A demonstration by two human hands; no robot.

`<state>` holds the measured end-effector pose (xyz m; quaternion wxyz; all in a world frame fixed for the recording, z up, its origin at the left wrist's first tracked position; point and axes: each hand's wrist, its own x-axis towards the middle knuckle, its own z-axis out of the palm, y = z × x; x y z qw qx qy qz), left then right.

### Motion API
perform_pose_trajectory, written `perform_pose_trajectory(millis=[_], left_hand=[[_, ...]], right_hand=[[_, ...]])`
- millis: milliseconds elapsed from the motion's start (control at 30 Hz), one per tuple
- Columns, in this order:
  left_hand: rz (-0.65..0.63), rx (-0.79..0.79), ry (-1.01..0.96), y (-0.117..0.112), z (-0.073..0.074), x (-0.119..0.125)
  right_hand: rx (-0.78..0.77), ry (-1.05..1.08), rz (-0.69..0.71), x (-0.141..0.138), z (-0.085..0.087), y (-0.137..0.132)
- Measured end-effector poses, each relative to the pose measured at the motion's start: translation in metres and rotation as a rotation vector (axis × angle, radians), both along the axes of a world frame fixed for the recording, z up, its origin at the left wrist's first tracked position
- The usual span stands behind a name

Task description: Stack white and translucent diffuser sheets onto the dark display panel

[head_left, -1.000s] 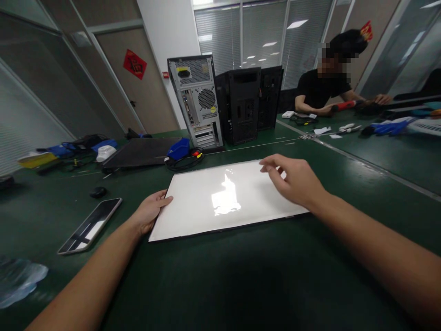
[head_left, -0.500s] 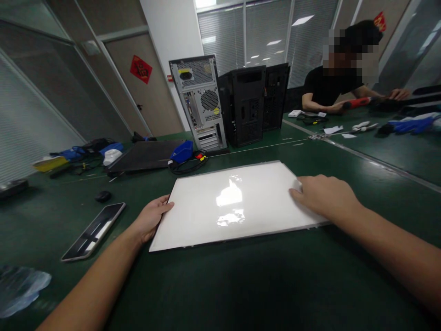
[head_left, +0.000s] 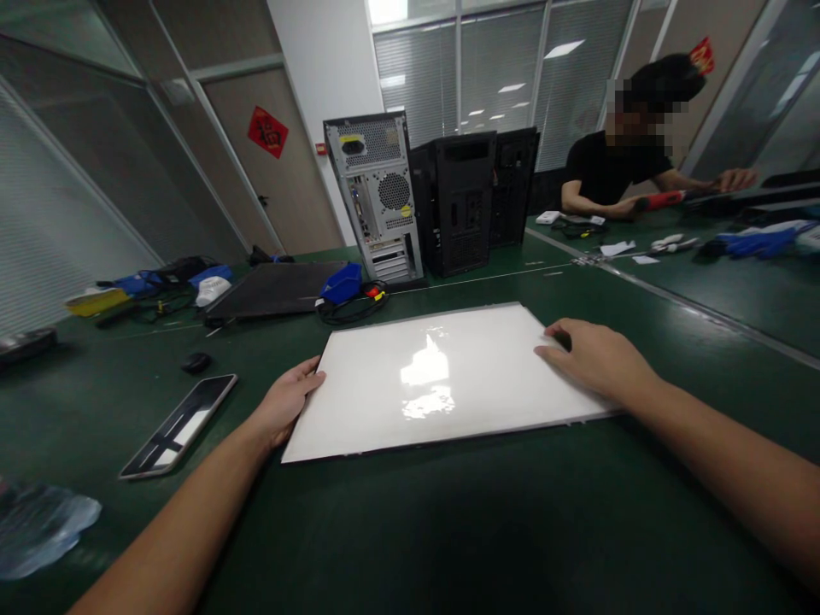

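A flat white glossy panel lies on the green table in front of me. My left hand grips its left edge, thumb on top and fingers curled under. My right hand rests on the panel's right edge with its fingers bent over the rim, holding it.
A narrow dark strip lies to the left, a small black mouse behind it. Further back are a dark panel, a blue part with cables and three computer towers. Another person works at the right table.
My right hand came down from above the panel's middle and settled on its right edge. My left hand stayed on the left edge.
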<state>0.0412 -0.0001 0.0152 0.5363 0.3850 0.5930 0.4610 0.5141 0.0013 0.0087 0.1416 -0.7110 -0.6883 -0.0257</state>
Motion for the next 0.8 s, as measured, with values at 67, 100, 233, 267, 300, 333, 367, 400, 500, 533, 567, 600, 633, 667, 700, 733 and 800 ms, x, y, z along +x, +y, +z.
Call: perform_pose_trajectory(millis=[67,100,233,267,300,333,367,400,500,533,567,600,633,667,700,733,800], left_hand=[[0.002,0.002,0.008,-0.001,0.001,0.000],[0.000,0.003,0.012,-0.001,0.001,0.000],[-0.004,0.005,0.008,-0.002,0.002,0.000],[-0.005,0.005,0.005,-0.002,0.002,0.000],[-0.005,0.005,0.004,-0.002,0.002,0.001],[-0.006,0.004,0.003,-0.002,0.002,0.001],[-0.007,0.004,0.004,-0.002,0.003,0.001],[-0.008,0.003,0.006,-0.002,0.003,0.001],[0.002,-0.008,0.014,-0.002,0.003,0.002],[0.009,-0.016,0.012,-0.001,0.003,0.002],[0.020,-0.025,0.009,-0.001,0.003,0.002],[0.035,-0.034,0.004,-0.001,0.003,0.002],[0.056,-0.041,-0.002,0.000,0.002,0.001],[0.079,-0.044,-0.007,0.000,0.002,0.000],[0.101,-0.044,-0.013,0.001,0.002,0.000],[0.118,-0.042,-0.021,0.001,0.001,-0.001],[0.122,-0.029,-0.041,0.001,0.001,-0.003]], right_hand=[[0.041,0.117,-0.008,0.000,-0.001,0.000],[0.056,0.177,0.004,0.000,-0.001,0.001],[0.067,0.314,0.061,-0.003,-0.004,0.002],[0.069,0.319,0.063,-0.004,-0.004,0.002],[0.073,0.318,0.064,-0.005,-0.004,0.002],[0.078,0.315,0.065,-0.005,-0.004,0.002],[0.080,0.309,0.068,-0.005,-0.003,0.002],[0.082,0.300,0.075,-0.005,-0.002,0.002],[0.074,0.273,0.089,-0.002,-0.001,0.002],[0.066,0.266,0.088,-0.001,-0.002,0.002],[0.056,0.260,0.083,0.000,-0.003,0.003],[0.045,0.255,0.076,0.001,-0.005,0.004],[0.033,0.250,0.067,0.002,-0.007,0.005],[0.022,0.244,0.056,0.003,-0.010,0.005],[0.012,0.238,0.045,0.003,-0.012,0.006],[0.004,0.234,0.036,0.003,-0.014,0.007],[-0.008,0.238,0.022,0.003,-0.017,0.007]])
